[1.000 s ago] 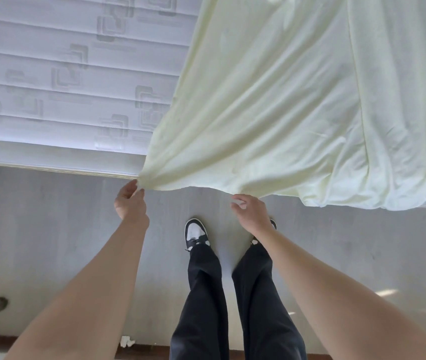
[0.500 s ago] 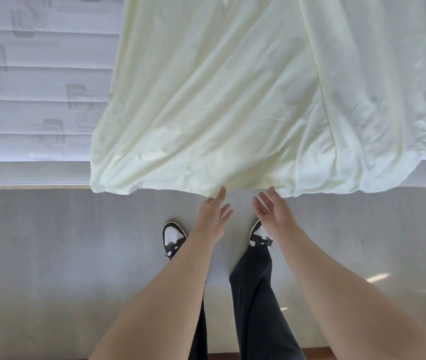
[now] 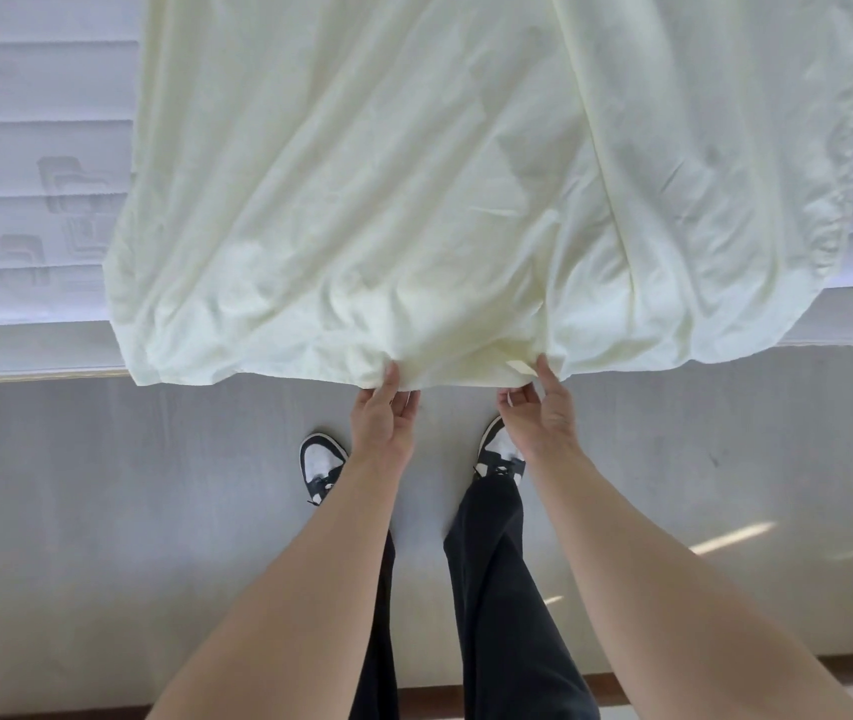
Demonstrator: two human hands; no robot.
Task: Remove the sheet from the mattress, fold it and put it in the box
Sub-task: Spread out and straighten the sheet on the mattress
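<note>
The pale yellow sheet (image 3: 414,200) lies loose over the white quilted mattress (image 3: 35,215), and its crumpled lower edge hangs over the mattress's near side. My left hand (image 3: 385,415) is at the middle of that hem, thumb on top and fingers under it, pinching the cloth. My right hand (image 3: 538,407) is a short way to the right, next to a small white label on the hem. Its thumb lies on the cloth and its fingers curl beneath the edge. No box is in view.
I stand on a grey floor (image 3: 128,511) close to the bed, black-and-white shoes (image 3: 320,467) just below the hem. The mattress shows bare at left and at far right. A dark skirting strip (image 3: 725,672) runs behind me.
My left hand let go of the sheet's left corner and moved right to the middle of the hem. Both hands went from open and reaching to taking hold of the hem.
</note>
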